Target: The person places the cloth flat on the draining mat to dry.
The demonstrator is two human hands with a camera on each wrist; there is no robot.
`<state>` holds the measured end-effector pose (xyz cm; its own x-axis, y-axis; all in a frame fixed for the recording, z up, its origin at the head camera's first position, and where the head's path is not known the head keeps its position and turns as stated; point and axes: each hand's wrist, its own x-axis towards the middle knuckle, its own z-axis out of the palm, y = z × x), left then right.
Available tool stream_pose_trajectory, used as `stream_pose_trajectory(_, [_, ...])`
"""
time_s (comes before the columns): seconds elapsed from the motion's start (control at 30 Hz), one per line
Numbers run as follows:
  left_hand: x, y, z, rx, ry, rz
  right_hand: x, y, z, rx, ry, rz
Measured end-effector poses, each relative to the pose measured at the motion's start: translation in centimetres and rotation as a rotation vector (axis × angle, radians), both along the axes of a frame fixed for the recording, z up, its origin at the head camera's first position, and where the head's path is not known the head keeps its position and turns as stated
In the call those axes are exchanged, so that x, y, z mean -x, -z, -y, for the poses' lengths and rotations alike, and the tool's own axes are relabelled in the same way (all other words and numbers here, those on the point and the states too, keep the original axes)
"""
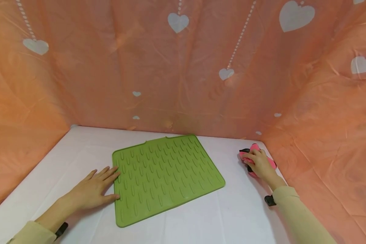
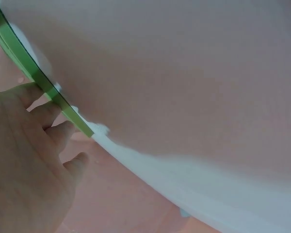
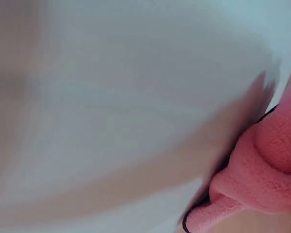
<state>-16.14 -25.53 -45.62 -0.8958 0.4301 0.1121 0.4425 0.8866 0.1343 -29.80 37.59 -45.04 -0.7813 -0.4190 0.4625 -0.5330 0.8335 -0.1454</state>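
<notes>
A green drying mat (image 1: 167, 173) with rows of raised ridges lies flat on the white table, turned slightly. My left hand (image 1: 89, 189) has its fingers spread, with the fingertips and thumb on the mat's left edge. In the left wrist view, the fingers of that hand (image 2: 36, 155) touch the mat's green edge (image 2: 53, 90). Over at the table's right side, my right hand (image 1: 260, 164) grips a bunched pink cloth (image 1: 271, 163) with black parts. The right wrist view shows the fluffy folds of this cloth (image 3: 262, 170) with a dark trim; the right fingers are mostly hidden there.
The white table (image 1: 238, 210) meets an orange curtain (image 1: 158, 67) printed with pale hearts at the back and both sides. A black strap piece (image 1: 269, 200) sits at the right wrist, and another (image 1: 61, 230) at the left.
</notes>
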Motion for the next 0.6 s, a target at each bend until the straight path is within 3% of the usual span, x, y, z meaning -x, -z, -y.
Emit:
stream_pose_trajectory(0.2, [0.0, 0.1, 0.0, -0.007, 0.006, -0.006, -0.7, -1.2, 0.7, 0.013, -0.039, -0.126])
stream_pose_trajectory(0.4, [-0.1, 0.5, 0.2, -0.001, 0.004, -0.004, -0.5, -2.8, 2.1, 0.054, -0.13, -0.283])
stream_pose_trajectory(0.6, [0.1, 0.4, 0.2, -0.003, 0.011, -0.025, -0.5, -4.8, 5.0, 0.092, -0.191, -0.338])
